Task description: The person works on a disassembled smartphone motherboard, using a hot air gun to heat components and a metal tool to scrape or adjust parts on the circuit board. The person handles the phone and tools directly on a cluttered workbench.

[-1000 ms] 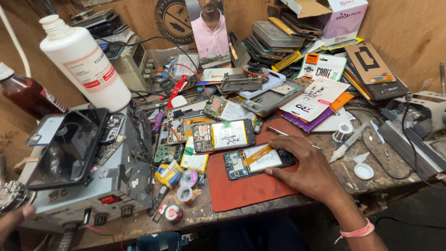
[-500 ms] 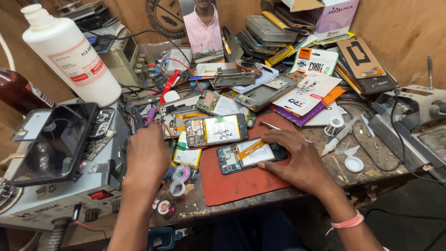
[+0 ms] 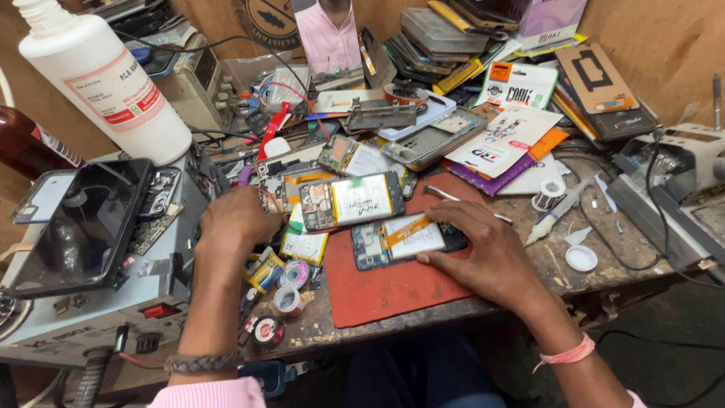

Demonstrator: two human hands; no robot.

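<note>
At the left I see a grey machine [image 3: 91, 302] carrying a dark phone screen [image 3: 79, 223], and beside it my left hand [image 3: 234, 223] rests knuckles-up among small parts on the cluttered table [image 3: 596, 238]; I cannot tell whether its fingers are curled on anything. Further right, an opened phone [image 3: 404, 240] lies back-up on a red mat [image 3: 385, 291], which gives it a flat working spot. My right hand [image 3: 491, 257] presses on its lower edge with fingers spread, apparently steadying it.
</note>
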